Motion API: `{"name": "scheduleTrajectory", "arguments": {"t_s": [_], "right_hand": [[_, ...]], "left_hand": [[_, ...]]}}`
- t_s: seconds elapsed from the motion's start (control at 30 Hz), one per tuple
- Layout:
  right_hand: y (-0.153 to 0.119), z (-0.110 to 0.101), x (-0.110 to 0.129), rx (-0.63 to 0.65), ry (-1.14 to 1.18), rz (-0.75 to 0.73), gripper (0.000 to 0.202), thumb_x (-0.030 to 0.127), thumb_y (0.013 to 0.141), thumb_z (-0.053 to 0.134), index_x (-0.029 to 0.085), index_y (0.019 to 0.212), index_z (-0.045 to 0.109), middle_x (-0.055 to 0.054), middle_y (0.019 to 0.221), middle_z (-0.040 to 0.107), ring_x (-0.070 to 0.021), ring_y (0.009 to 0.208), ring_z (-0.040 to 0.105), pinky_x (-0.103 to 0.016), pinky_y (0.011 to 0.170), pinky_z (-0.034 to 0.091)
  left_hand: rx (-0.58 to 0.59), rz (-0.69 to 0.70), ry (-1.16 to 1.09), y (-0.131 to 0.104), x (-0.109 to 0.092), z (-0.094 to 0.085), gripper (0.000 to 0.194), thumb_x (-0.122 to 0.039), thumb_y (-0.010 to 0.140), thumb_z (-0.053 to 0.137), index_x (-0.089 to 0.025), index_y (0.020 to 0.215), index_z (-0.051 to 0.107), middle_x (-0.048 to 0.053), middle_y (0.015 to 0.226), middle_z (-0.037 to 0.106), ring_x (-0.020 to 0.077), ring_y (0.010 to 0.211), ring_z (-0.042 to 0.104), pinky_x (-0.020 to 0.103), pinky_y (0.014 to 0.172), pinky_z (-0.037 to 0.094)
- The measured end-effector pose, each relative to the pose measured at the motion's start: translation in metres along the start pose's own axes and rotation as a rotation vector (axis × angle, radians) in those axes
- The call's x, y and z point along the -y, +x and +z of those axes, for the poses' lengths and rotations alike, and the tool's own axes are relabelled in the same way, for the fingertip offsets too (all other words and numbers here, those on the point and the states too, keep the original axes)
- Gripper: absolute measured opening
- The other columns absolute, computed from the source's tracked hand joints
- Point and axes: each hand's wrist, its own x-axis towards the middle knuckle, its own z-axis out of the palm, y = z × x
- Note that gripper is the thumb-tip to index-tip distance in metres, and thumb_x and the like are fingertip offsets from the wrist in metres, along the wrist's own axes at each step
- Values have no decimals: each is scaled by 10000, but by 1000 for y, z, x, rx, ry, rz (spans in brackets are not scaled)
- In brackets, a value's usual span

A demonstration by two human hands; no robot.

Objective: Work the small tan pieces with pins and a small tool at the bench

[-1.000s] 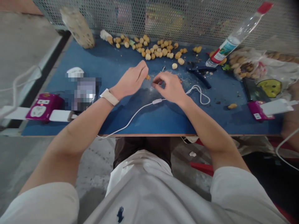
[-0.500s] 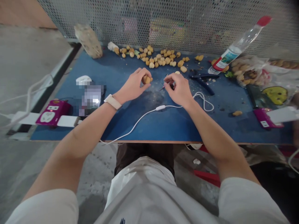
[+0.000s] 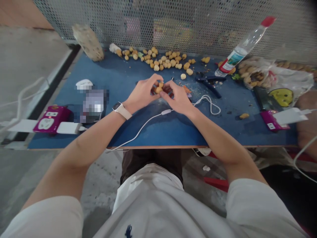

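Observation:
Above the middle of the blue table, my left hand (image 3: pixel 145 91) is closed around a small tan gourd (image 3: pixel 158 88) with two rounded lobes. A watch with a pale strap is on the left wrist. My right hand (image 3: pixel 177 97) meets it from the right, thumb and fingers pinched against the gourd's side. Whether a thin tool is also inside the right fingers is hidden. Just right of that hand lie an orange scrap (image 3: pixel 187 89) and pale crumbs. Dark-handled pliers (image 3: pixel 210 86) rest further right, near a loose pale gourd (image 3: pixel 183 76).
Several small gourds (image 3: pixel 170 61) line the back by a perforated metal screen (image 3: pixel 104 19). A red-capped bottle (image 3: pixel 234 61) and a bag of gourds (image 3: pixel 257 71) stand right. A white cable (image 3: pixel 146 127) crosses the front. Left are a phone (image 3: pixel 92 105) and a purple power strip (image 3: pixel 53 119).
My right hand has moved left and come together with my left hand at the gourd. The thin pointed thing seen at the right fingertips is no longer visible. The view has shifted slightly.

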Motion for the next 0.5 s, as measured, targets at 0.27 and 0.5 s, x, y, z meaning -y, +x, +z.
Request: {"name": "scheduleTrajectory", "arguments": {"t_s": [0.27,0.5], "right_hand": [[5,24,-12,15,119,65,758,1023,1131,778,366,1504,724,-105,1259,905,-344,1063,867,-602,985,795],[8,2,-16,-97,-19,19,594,899,1264,621,355,1440,782,-130,1328,857,-384,1222,834,-653,1111,759]], "left_hand": [[-42,38,39,1,-12,3,312,-326,1122,835,-304,1420,747,110,1364,888,331,1184,883,506,1058,708],[-71,-39,-90,1,-6,0,194,-425,1254,695,-299,1399,724,110,1245,896,281,1082,871,442,992,692]]}}
